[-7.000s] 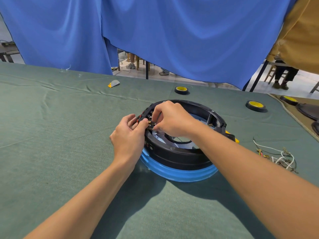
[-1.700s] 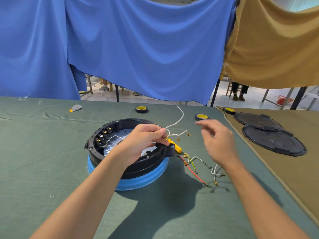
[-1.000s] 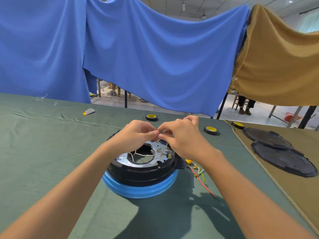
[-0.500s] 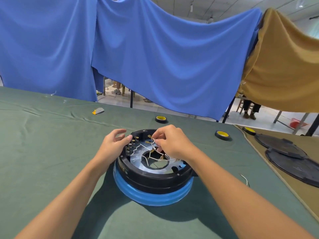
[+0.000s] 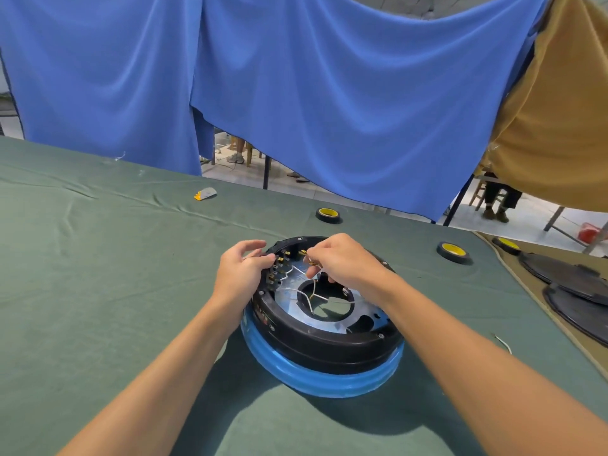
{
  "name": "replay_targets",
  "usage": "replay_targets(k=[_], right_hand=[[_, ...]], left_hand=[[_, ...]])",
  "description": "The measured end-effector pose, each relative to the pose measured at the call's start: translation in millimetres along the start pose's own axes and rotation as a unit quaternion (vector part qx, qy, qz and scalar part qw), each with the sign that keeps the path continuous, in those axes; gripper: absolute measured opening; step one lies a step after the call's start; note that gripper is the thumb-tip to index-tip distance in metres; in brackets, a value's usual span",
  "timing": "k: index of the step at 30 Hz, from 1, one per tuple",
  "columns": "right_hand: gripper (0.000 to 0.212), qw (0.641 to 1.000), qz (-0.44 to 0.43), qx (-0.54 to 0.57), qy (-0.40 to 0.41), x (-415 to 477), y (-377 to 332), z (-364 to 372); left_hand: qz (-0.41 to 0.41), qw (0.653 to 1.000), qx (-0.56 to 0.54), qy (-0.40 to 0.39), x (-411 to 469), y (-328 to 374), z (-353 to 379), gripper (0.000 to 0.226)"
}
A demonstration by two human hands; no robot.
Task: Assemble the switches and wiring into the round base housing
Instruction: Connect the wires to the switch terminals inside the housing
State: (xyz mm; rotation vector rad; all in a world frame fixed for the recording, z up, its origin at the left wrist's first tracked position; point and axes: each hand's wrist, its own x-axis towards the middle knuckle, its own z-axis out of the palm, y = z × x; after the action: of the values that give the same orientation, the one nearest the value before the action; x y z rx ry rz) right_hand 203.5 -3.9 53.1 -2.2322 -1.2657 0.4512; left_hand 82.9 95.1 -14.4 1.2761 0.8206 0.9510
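From the head view, the round base housing (image 5: 329, 340) sits on the green table cloth (image 5: 98, 291), black on a blue ring (image 5: 316, 380). The left hand (image 5: 241, 274) has its fingers curled on the housing's far-left rim, beside the row of switches (image 5: 275, 273). The right hand (image 5: 345, 263) reaches over the housing's far side and pinches the white wire (image 5: 312, 295), which trails down across the centre hole. Beyond the housing lie two tape rolls (image 5: 328, 214), to its right two black lids (image 5: 575, 291), and a loose wire scrap (image 5: 503, 342) lies between.
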Motion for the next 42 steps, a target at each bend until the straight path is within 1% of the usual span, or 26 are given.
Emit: replay_targets(k=[2, 6, 9, 13, 15, 17, 19, 22, 24, 25, 26, 27, 29, 32, 36, 42], right_hand=[[0.031, 1.0, -0.006, -0.01, 0.0, -2, 5, 1], [0.029, 0.998, -0.002, -0.063, 0.004, -5, 15, 2], [0.021, 0.998, -0.009, -0.055, -0.005, -6, 17, -2], [0.016, 0.999, -0.013, -0.041, 0.016, -5, 14, -4], [0.018, 0.998, -0.012, -0.058, 0.014, -3, 14, -2], [0.024, 0.995, -0.015, -0.092, 0.018, -2, 14, 1], [0.026, 0.994, -0.02, -0.109, 0.022, 0, 12, 5], [0.02, 0.993, -0.027, -0.11, 0.027, 4, 11, 9], [0.018, 0.993, -0.028, -0.11, 0.025, 6, 11, 9], [0.018, 0.994, -0.026, -0.108, 0.022, 6, 11, 9], [0.018, 0.994, -0.022, -0.104, 0.018, 6, 11, 9], [0.019, 0.995, -0.016, -0.097, 0.014, 7, 11, 8], [0.021, 0.997, -0.005, -0.08, 0.004, 6, 10, 6], [0.022, 0.999, 0.003, -0.051, -0.007, 5, 8, 5], [0.022, 1.0, 0.003, -0.03, -0.01, 6, 8, 5], [0.007, 1.0, -0.013, 0.014, -0.014, 8, 12, 9]], left_hand=[[-0.002, 1.0, -0.002, 0.005, -3, -1, 1, 0.027], [0.002, 1.0, 0.01, 0.004, -11, -2, 3, 0.024], [0.001, 1.0, 0.004, -0.005, -15, -3, 5, 0.022], [0.003, 1.0, -0.006, -0.023, -17, -5, 7, 0.021], [-0.002, 1.0, 0.001, -0.02, -16, -7, 7, 0.025], [-0.007, 1.0, 0.02, -0.016, -17, -9, 8, 0.036], [-0.012, 0.999, 0.023, -0.021, -19, -10, 9, 0.039], [0.009, 0.997, 0.075, -0.017, -21, -12, 8, 0.026], [0.037, 0.993, 0.108, -0.002, -22, -13, 8, 0.006], [0.045, 0.993, 0.113, -0.003, -22, -14, 7, 0.007], [0.047, 0.993, 0.112, -0.005, -23, -16, 7, 0.015], [0.048, 0.993, 0.109, -0.007, -22, -16, 7, 0.018], [0.045, 0.994, 0.101, -0.004, -20, -18, 6, 0.008], [0.045, 0.996, 0.082, -0.009, -16, -23, 7, 0.022], [0.05, 0.997, 0.053, -0.018, -12, -26, 7, 0.02], [0.044, 0.998, 0.033, -0.022, -11, -26, 8, 0.019]])
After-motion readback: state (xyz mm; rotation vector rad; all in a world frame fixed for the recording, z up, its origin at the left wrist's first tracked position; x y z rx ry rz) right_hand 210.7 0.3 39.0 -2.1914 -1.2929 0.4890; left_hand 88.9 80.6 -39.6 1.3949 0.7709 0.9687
